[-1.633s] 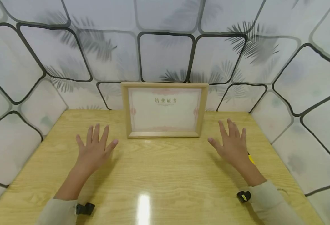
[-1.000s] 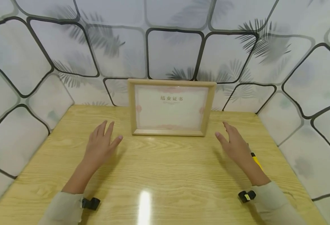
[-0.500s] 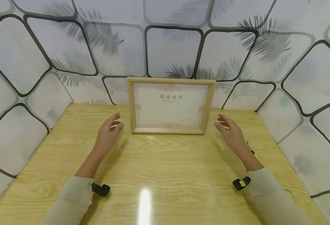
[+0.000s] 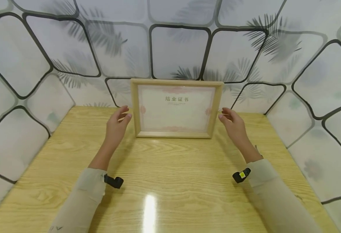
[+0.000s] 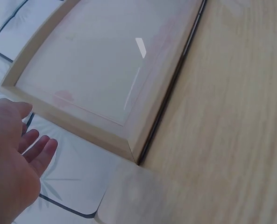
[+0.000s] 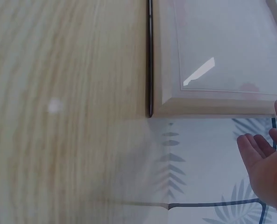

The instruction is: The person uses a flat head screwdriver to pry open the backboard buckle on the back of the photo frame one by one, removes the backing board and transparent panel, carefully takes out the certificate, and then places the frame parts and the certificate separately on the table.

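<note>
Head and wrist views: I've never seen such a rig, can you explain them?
No machine here: each grip is a person's bare hand, left grip and right grip. The head view looks forward and down; the other two come from a left wrist camera and a right wrist camera. A framed certificate stands on the wooden table, one grip at each side; a thin object shows beside the right forearm. Neither grip holds anything; whether either touches the frame is unclear.
</note>
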Available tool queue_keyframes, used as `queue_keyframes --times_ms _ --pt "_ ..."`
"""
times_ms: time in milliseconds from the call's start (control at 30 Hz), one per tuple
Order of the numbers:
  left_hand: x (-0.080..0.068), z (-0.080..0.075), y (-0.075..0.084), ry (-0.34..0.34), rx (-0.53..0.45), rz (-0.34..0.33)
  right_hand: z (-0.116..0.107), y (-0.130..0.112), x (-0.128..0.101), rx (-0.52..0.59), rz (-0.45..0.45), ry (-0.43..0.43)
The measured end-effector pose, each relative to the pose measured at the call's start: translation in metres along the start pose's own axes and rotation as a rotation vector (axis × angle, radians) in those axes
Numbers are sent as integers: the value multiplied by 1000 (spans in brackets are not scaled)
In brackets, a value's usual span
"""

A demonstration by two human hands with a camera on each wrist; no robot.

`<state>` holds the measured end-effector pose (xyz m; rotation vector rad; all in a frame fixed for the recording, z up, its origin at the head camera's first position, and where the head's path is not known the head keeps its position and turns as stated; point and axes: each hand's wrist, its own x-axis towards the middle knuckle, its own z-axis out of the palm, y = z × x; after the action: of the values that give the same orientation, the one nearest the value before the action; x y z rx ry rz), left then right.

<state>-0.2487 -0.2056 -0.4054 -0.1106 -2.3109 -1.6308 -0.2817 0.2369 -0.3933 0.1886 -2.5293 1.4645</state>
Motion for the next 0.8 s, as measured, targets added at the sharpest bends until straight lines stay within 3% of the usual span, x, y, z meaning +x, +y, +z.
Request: queue_keyframes --times_ms 367,800 --pt "25 11 19 107 -70 4 8 -6 20 73 13 80" --pt "39 16 18 147 -137 47 17 -15 26 179 28 147"
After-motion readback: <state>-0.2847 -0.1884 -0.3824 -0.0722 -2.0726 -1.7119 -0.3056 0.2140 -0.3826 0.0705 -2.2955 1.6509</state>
